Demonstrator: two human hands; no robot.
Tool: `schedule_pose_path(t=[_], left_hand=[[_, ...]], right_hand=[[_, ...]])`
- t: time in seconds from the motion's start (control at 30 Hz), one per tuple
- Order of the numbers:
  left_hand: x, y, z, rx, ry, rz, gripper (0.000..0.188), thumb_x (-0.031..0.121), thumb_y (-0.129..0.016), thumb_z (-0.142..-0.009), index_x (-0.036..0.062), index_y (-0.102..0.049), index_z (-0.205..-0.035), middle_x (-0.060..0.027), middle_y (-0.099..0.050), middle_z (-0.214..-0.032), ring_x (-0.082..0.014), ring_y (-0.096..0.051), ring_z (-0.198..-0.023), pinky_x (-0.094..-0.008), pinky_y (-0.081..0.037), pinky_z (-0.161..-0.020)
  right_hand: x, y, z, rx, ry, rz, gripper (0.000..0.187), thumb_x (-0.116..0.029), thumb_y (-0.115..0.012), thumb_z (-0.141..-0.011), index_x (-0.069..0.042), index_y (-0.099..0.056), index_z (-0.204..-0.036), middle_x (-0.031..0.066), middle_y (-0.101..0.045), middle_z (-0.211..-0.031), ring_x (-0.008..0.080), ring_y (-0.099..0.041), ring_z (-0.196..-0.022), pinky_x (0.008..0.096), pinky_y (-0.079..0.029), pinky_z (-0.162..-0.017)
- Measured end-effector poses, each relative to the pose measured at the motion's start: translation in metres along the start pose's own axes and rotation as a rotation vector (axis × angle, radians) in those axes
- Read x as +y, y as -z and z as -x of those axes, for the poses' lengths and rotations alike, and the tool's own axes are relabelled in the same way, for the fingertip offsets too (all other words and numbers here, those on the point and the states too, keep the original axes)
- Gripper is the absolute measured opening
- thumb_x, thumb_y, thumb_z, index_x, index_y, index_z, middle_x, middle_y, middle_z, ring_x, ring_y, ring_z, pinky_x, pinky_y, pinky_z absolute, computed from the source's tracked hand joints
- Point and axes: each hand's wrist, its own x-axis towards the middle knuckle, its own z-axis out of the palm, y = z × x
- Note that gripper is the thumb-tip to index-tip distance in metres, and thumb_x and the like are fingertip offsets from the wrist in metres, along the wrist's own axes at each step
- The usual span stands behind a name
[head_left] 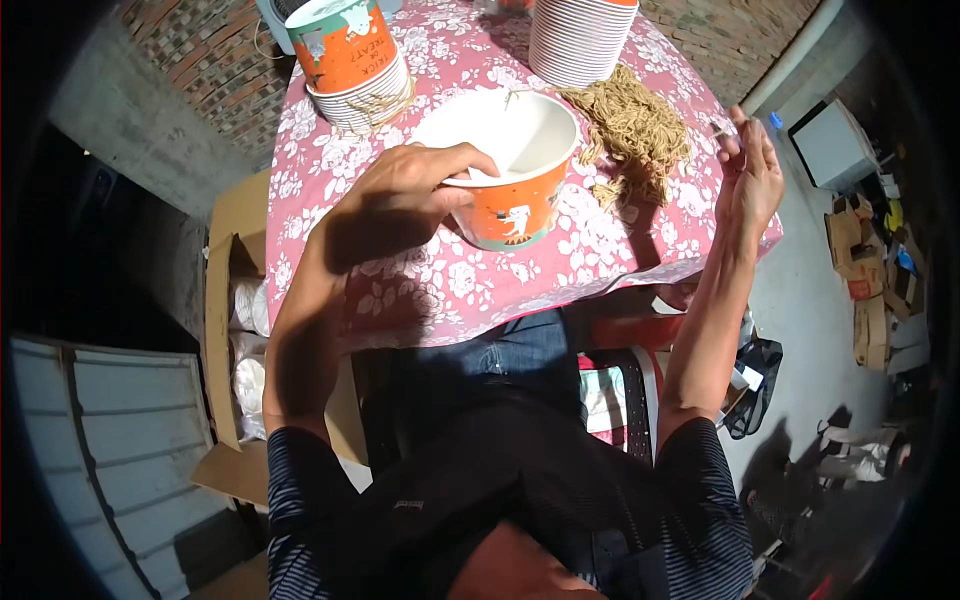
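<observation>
An orange paper bucket (510,212) with a white inside, a green base band and a white printed figure stands upright on the table. My left hand (410,180) is closed on its near left rim, thumb outside and fingers over the inner wall. A small strand end shows at the bucket's far rim. Raised over the right table edge, apart from the bucket, is my right hand (750,180). Its fingers are pressed together, with something small and pale at the tips that I cannot make out. Between bucket and right hand lies a tangled heap of tan cords (635,135).
The table wears a pink cloth with white flowers (455,290). Stacked buckets (350,65) stand at the back left, tan cords around their lower part. Another tall bucket stack (580,45) is at the back. An open cardboard box (222,330) with white-wrapped things sits left of the table.
</observation>
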Motion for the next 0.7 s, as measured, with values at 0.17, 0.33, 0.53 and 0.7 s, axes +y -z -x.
schedule_pose_path(t=[0.17,0.33,0.53,0.7], left_hand=[[-0.003,0.007,0.000,0.154,-0.127,0.221,0.046,0.020,-0.059,-0.090,-0.0041,-0.065,-0.128,-0.0203,-0.074,-0.097,-0.0239,-0.072,-0.081,-0.0368,-0.057,-0.073],[0.007,0.010,0.000,0.230,-0.038,0.269,0.040,0.022,-0.059,-0.093,-0.0066,-0.068,-0.120,-0.0170,-0.075,-0.094,-0.0207,-0.071,-0.085,-0.0355,-0.056,-0.078],[-0.006,0.008,-0.005,0.326,-0.031,0.176,0.037,0.022,-0.057,-0.098,-0.0077,-0.068,-0.118,-0.0191,-0.075,-0.096,-0.0246,-0.071,-0.086,-0.0384,-0.055,-0.082],[-0.004,0.012,-0.006,0.293,-0.028,0.200,0.034,0.016,-0.052,-0.099,-0.0080,-0.067,-0.119,-0.0210,-0.074,-0.099,-0.0263,-0.071,-0.091,-0.0388,-0.054,-0.084]], right_hand=[[0.022,0.011,0.008,0.031,0.018,0.012,0.017,-0.020,-0.073,-0.102,-0.005,-0.069,-0.105,0.0021,-0.069,-0.093,0.0077,-0.059,-0.077,0.0246,-0.047,-0.066],[0.018,-0.010,0.033,-0.276,-0.003,-0.157,0.015,-0.016,-0.066,-0.105,-0.001,-0.067,-0.106,0.0083,-0.070,-0.100,0.0140,-0.064,-0.091,0.0305,-0.051,-0.083],[-0.001,-0.062,0.084,-0.510,-0.119,-0.348,0.011,-0.007,-0.067,-0.101,0.001,-0.066,-0.108,0.0127,-0.071,-0.095,0.0217,-0.069,-0.091,0.0481,-0.050,-0.107],[0.001,-0.083,0.113,-0.592,-0.295,-0.437,0.011,0.002,-0.066,-0.099,-0.001,-0.068,-0.110,0.0139,-0.074,-0.099,0.0154,-0.068,-0.077,0.0356,-0.061,-0.085]])
